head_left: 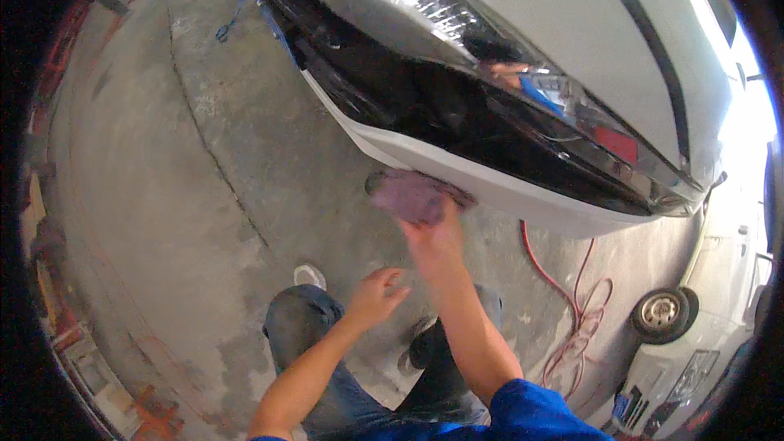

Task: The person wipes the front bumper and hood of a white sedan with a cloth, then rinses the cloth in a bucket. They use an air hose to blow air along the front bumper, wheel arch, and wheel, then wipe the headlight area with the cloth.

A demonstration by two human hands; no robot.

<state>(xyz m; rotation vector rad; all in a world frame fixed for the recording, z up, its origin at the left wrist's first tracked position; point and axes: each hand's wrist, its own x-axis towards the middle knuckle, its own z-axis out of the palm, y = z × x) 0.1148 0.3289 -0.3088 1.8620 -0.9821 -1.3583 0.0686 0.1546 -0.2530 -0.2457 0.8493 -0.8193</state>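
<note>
Head view: purple cloth (408,196) is in the right hand (434,237), at the hand's far side, up against the white lower lip (457,167) of the vehicle's bumper. Left hand (377,298) is nearer and to the left, well apart from the cloth.

Right hand grips the cloth; fingers partly hidden and blurred, so exact finger placement can't be told. Right forearm reaches far and slightly left, almost straight. Left hand is empty, fingers loosely curled, thumb side toward the right arm; left forearm slants far and right, above the bent knee in jeans (302,318).

Far side: black bumper panel (449,106) above the white lip, then a clear-lensed lamp (563,102) and pale bodywork (588,41).

Concrete floor (147,196) below, with blue strap (233,20) lying far left. Red hose (581,331) lies coiled to the right; beyond it, a white vehicle (694,359) with a wheel (663,314) showing. White shoe (310,276) pokes out beyond the left knee.
</note>
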